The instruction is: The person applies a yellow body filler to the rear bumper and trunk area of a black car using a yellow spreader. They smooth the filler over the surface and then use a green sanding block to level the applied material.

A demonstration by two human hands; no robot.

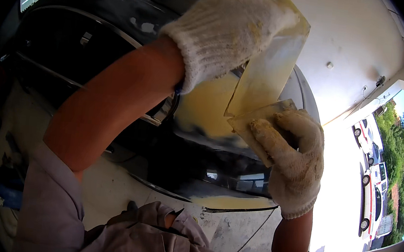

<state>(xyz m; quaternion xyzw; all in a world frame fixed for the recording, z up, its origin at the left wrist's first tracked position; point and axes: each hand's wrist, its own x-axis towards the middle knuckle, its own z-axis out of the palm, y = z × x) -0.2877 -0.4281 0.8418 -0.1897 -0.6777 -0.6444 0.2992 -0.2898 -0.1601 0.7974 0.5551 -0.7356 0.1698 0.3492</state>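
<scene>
My left hand (229, 33), in a white knitted glove, is closed around the upper end of a long, flat putty board (270, 66) smeared with pale yellow filler. My right hand (299, 161), gloved too and stained yellow at the fingers, grips a flat putty spreader (256, 124). The spreader's edge meets or overlaps the lower end of the board; I cannot tell if they touch. Behind both tools is a black car body (179, 158) with a broad yellow filler patch (209, 104). Another yellow strip (233, 203) lies along its lower edge.
The car's dark side window (73, 38) and bright trim are on the left. A pale wall (338, 51) rises beyond the car. On the right, a wide doorway opens onto parked white vehicles (374, 198). A thin cable (252, 234) runs over the stained floor.
</scene>
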